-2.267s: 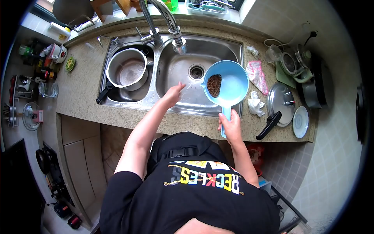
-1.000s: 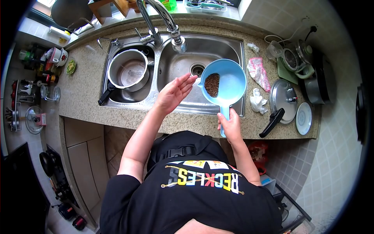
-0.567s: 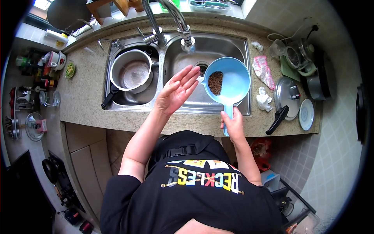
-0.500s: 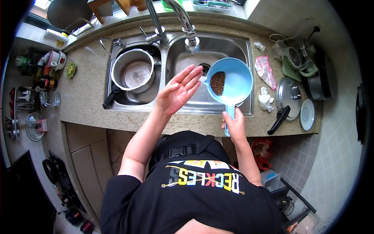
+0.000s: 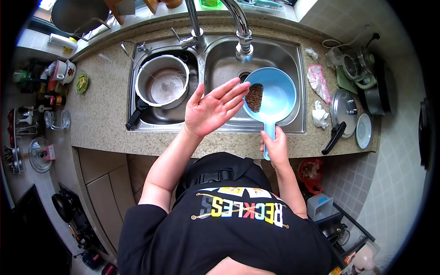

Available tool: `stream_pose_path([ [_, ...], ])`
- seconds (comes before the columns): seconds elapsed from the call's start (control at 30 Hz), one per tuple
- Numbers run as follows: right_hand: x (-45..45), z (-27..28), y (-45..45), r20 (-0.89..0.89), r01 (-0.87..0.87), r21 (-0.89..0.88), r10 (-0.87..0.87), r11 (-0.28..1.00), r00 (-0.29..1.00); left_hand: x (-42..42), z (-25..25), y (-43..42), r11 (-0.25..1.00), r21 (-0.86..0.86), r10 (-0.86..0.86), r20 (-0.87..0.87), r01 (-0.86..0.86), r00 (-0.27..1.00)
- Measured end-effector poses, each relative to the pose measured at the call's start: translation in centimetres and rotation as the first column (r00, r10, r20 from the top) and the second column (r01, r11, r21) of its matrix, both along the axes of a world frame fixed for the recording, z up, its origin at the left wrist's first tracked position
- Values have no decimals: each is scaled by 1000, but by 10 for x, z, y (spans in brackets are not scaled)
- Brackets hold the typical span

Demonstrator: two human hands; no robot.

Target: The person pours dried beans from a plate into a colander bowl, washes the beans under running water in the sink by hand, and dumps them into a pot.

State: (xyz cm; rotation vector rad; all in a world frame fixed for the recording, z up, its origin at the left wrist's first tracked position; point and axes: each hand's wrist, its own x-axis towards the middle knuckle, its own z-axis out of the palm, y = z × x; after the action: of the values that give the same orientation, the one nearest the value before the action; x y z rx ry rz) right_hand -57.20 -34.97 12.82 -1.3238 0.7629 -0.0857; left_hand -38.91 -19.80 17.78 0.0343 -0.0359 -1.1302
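My right hand (image 5: pixel 276 145) is closed round the handle of a blue ladle (image 5: pixel 278 94), whose bowl is over the right sink basin (image 5: pixel 220 68). Small brown grains (image 5: pixel 254 97) lie along the left side of the bowl. My left hand (image 5: pixel 215 107) is held palm up, fingers stretched out, with nothing in it. Its fingertips come up to the ladle's left rim; whether they touch it I cannot tell. In the left basin stands a metal pot (image 5: pixel 163 81) with a black handle.
A faucet (image 5: pixel 244 41) arches above the right basin. Right of the sink are a pink-and-white cloth (image 5: pixel 318 83), crumpled white plastic (image 5: pixel 320 114), a metal lid (image 5: pixel 341 112) with a black handle and a small plate (image 5: pixel 363 130). A green item (image 5: pixel 82 84) lies on the left counter.
My left hand has risen from the sink's front, turned palm up with fingers spreading, and moved right to the ladle's rim. The camera view has shifted; the ladle stays in my right hand.
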Motion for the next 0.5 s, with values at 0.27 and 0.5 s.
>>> stream_pose_path([
  [0.27, 5, 1, -2, -6, 8, 2, -8, 1000, 1000, 4, -7, 0, 998, 63, -17, 84, 12, 996],
  [0.5, 7, 3, -7, -26, -4, -5, 4, 1000, 1000, 8, -27, -17, 973, 176, 78, 347, -147, 935],
])
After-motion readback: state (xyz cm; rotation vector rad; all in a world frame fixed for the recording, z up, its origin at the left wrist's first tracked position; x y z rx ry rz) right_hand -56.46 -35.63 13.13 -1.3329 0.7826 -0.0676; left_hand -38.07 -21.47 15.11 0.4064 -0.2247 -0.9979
